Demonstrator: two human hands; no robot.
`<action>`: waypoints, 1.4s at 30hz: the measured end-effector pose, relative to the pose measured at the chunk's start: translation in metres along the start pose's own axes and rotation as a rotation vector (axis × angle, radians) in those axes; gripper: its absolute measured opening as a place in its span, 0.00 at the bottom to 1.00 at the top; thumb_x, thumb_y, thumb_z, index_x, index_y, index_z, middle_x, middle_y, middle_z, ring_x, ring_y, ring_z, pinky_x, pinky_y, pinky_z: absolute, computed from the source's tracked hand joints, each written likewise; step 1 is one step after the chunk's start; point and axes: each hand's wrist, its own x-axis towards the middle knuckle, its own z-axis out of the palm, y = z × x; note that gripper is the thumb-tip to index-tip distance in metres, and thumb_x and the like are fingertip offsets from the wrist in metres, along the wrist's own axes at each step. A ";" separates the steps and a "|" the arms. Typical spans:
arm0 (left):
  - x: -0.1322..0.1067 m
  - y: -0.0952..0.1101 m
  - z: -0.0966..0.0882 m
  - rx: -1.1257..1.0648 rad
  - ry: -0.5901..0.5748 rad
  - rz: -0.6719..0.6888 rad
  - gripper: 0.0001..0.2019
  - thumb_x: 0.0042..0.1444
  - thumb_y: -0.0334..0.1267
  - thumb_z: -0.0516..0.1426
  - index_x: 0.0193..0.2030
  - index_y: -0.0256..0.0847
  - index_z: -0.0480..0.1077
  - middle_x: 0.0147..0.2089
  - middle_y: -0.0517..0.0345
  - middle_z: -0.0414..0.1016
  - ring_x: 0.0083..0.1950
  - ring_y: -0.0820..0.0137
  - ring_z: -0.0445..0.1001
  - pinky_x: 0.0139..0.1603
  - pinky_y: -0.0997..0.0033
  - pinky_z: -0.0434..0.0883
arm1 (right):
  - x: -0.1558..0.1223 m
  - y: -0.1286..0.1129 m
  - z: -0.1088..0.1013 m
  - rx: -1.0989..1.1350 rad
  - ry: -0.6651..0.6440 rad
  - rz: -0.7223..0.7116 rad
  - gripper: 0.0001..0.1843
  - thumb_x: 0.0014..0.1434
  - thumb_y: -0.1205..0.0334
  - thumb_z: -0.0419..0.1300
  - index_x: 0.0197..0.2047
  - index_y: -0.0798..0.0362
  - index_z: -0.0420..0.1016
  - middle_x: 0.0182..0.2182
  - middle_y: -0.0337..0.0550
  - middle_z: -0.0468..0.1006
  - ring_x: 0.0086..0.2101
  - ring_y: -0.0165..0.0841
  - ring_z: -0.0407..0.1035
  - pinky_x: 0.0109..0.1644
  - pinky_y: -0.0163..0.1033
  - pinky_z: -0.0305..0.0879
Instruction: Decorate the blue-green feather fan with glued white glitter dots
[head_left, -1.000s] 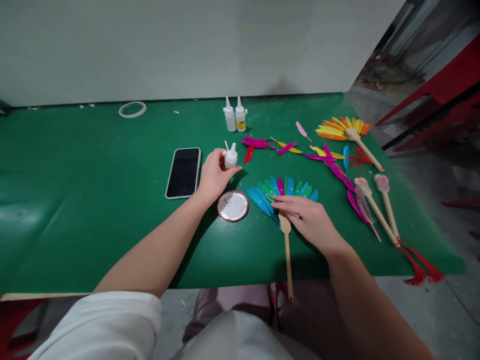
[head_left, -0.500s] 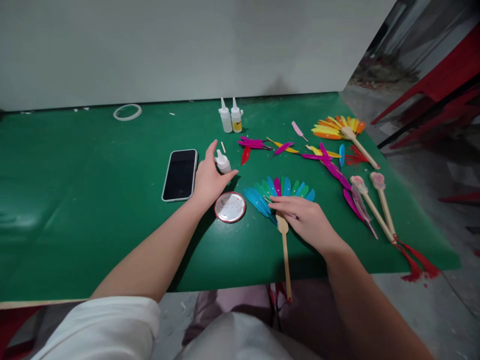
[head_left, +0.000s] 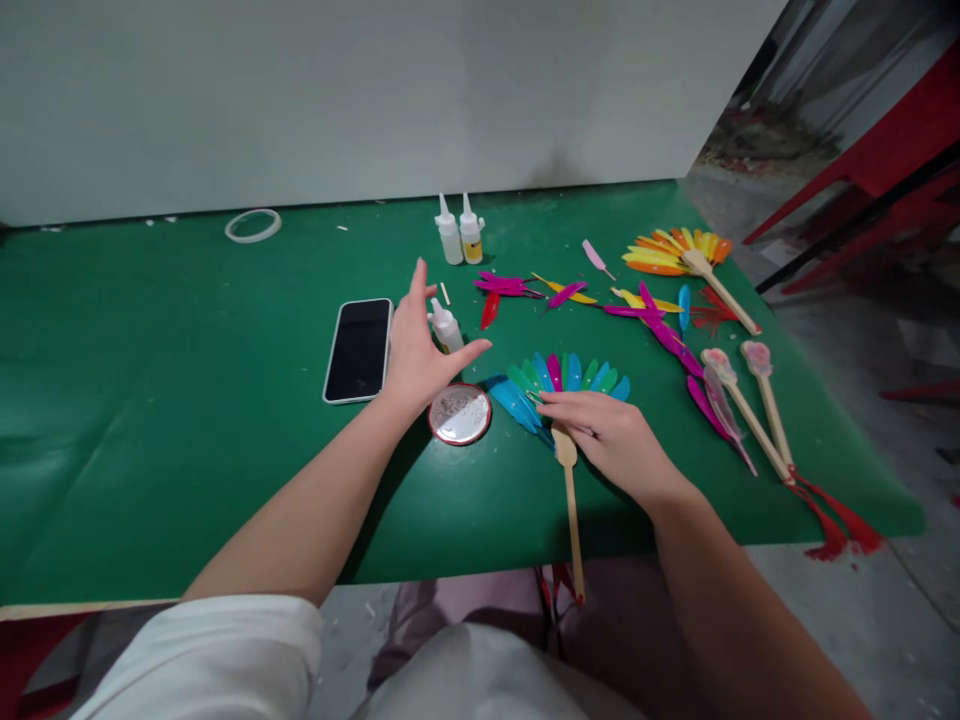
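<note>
My left hand (head_left: pixel 418 345) is open around a small white dropper bottle (head_left: pixel 447 330), with its thumb and forefinger spread wide; the bottle leans slightly. Just below that hand lies a round, red-rimmed lid (head_left: pixel 460 414), silvery and speckled inside. Over the centre of a feather fan (head_left: pixel 554 372) in blue, green and magenta rests my right hand (head_left: pixel 611 432). Its fingers are pressed together, and a thin pale tip shows at them, too small to make out. The fan's wooden handle (head_left: pixel 572 510) points toward me over the table's edge.
A phone (head_left: pixel 358 350) lies left of my left hand. Two dropper bottles (head_left: pixel 460 235) stand behind. Loose magenta feathers (head_left: pixel 660 330), a yellow-orange fan (head_left: pixel 679 253) and two wooden handles (head_left: pixel 766 390) with red tassels are at right. A tape ring (head_left: pixel 253 226) sits back left.
My left hand has opened wider, its thumb and forefinger spreading away from the bottle. The bottle now tilts a little more. My right hand stays on the fan.
</note>
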 end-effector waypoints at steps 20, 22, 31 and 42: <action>-0.024 0.057 0.002 0.208 -0.431 0.554 0.14 0.54 0.40 0.51 0.37 0.43 0.78 0.53 0.49 0.69 0.67 0.52 0.55 0.69 0.36 0.36 | 0.000 0.001 0.001 -0.033 -0.005 0.003 0.15 0.60 0.72 0.54 0.44 0.50 0.79 0.45 0.42 0.80 0.45 0.33 0.75 0.50 0.39 0.73; -0.024 0.057 0.002 0.219 -0.449 0.533 0.14 0.55 0.40 0.51 0.38 0.43 0.78 0.53 0.49 0.69 0.67 0.51 0.55 0.68 0.34 0.33 | 0.000 0.001 0.001 -0.033 -0.010 0.006 0.16 0.61 0.72 0.53 0.45 0.49 0.79 0.45 0.41 0.80 0.45 0.33 0.75 0.50 0.40 0.73; -0.025 0.058 0.003 0.199 -0.475 0.516 0.14 0.56 0.41 0.51 0.38 0.43 0.78 0.52 0.49 0.70 0.66 0.52 0.57 0.67 0.34 0.30 | 0.000 0.001 0.001 -0.046 -0.024 0.009 0.17 0.61 0.72 0.53 0.45 0.48 0.79 0.45 0.41 0.80 0.45 0.33 0.75 0.50 0.40 0.73; -0.026 0.057 0.003 0.196 -0.479 0.488 0.13 0.55 0.40 0.51 0.38 0.44 0.78 0.52 0.50 0.70 0.66 0.52 0.57 0.67 0.33 0.31 | 0.000 0.000 -0.001 -0.040 -0.014 -0.003 0.16 0.61 0.72 0.53 0.45 0.48 0.79 0.45 0.41 0.80 0.45 0.33 0.75 0.50 0.39 0.73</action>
